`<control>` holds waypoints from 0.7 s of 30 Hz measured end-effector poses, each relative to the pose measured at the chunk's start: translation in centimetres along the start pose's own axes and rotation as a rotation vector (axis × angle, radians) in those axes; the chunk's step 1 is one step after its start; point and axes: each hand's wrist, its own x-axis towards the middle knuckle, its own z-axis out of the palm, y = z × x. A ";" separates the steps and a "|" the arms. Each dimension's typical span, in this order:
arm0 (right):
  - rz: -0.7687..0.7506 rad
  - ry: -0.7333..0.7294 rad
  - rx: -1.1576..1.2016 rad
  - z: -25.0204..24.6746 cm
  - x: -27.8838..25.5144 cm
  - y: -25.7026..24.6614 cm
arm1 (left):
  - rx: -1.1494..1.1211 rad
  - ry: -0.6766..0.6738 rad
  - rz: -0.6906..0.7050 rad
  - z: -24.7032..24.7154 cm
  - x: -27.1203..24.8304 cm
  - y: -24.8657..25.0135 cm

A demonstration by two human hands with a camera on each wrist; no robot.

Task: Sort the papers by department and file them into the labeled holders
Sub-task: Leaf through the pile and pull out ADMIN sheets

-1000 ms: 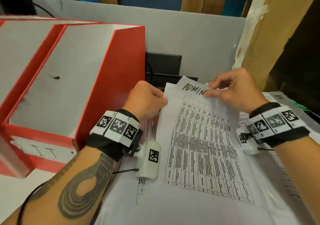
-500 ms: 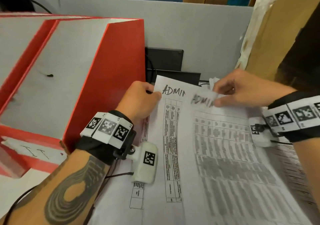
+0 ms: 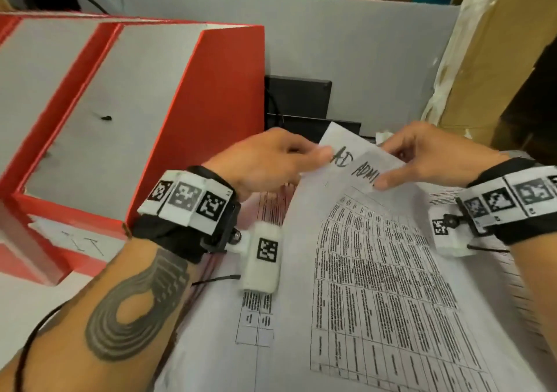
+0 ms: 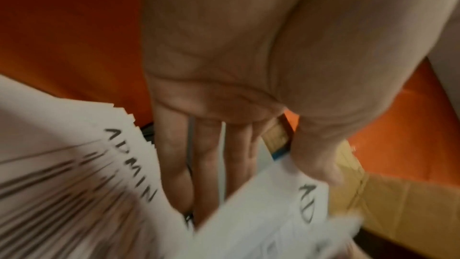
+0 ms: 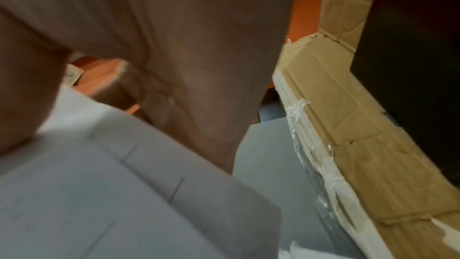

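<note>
Left hand: the left hand (image 3: 265,162) pinches the upper left corner of the under sheet (image 3: 331,141); the thumb (image 4: 316,157) lies on top beside the "AD" lettering, and the straight fingers (image 4: 206,164) reach underneath.
Right hand: the right hand (image 3: 434,156) pinches the top edge of the top ADMIN sheet (image 3: 391,271), with its thumb on the handwritten "ADMIN" heading and its curled fingers behind the edge.
Top ADMIN sheet: a printed table that bows up from the paper stack (image 3: 217,346) and overlaps the under sheet just right of the left hand's pinch.
Under sheet: only its top corner and a strip of table below the left wrist show.
Paper stack: lies flat under both wrists; a page with red print (image 3: 271,208) peeks out just under the left hand.
IT holder: the red holder (image 3: 211,105) labelled "IT" (image 3: 84,244) stands just left of the left hand.
Behind the grips: a grey partition (image 3: 346,36) and a black box (image 3: 298,96).
Right of the right hand: a taped cardboard panel (image 3: 488,60).
</note>
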 end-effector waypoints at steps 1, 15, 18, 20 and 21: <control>-0.022 -0.005 0.007 -0.9 -0.5 0.0 | -0.072 0.089 -0.039 -0.4 0.1 0.6; -0.020 -0.070 0.092 -3.0 -2.3 -1.2 | 1.117 0.101 -0.352 0.0 6.4 -0.2; 0.031 -0.038 0.082 -3.4 -2.8 -1.6 | 1.060 0.278 -0.288 -0.5 6.2 0.2; 0.061 -0.032 0.051 -3.8 -3.3 -1.9 | 1.043 0.290 -0.315 -0.5 6.1 0.2; 0.079 -0.038 0.012 -4.0 -3.4 -2.0 | 1.033 0.285 -0.325 -0.5 6.0 0.3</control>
